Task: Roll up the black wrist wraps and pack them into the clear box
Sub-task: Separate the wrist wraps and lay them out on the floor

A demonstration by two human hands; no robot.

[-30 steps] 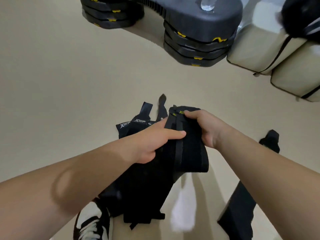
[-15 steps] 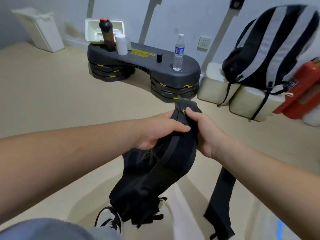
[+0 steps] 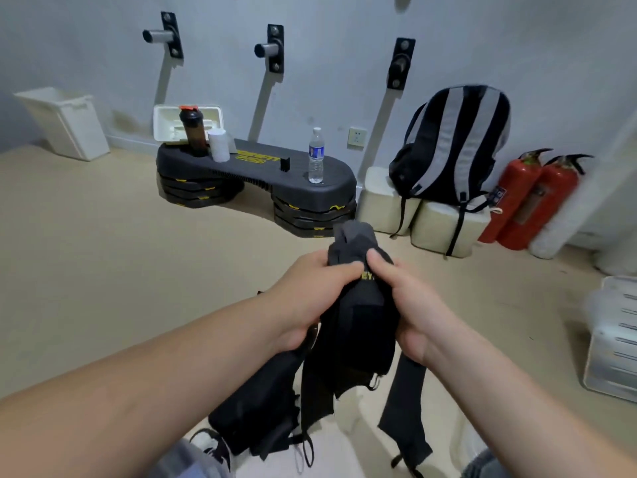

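I hold a bundle of black wrist wraps point(image 3: 362, 315) in the air in front of me, yellow lettering near its top. My left hand point(image 3: 310, 298) grips the bundle's upper left side and my right hand point(image 3: 403, 305) grips its right side, thumbs meeting near the top. Loose black strap ends point(image 3: 406, 419) hang down below both hands toward my knees. A clear plastic box point(image 3: 613, 339) stands on the floor at the far right edge, partly cut off.
A black step platform point(image 3: 255, 174) with a shaker bottle, white cup and water bottle point(image 3: 316, 155) stands by the wall. A striped backpack point(image 3: 455, 143) rests on cream blocks, red fire extinguishers point(image 3: 531, 198) beside it. A white bin point(image 3: 65, 122) stands far left. My shoe point(image 3: 210, 446) shows below.
My view has tilted up from the floor to the wall. Both hands have lifted the wraps off the floor and gathered them into a tighter bundle.
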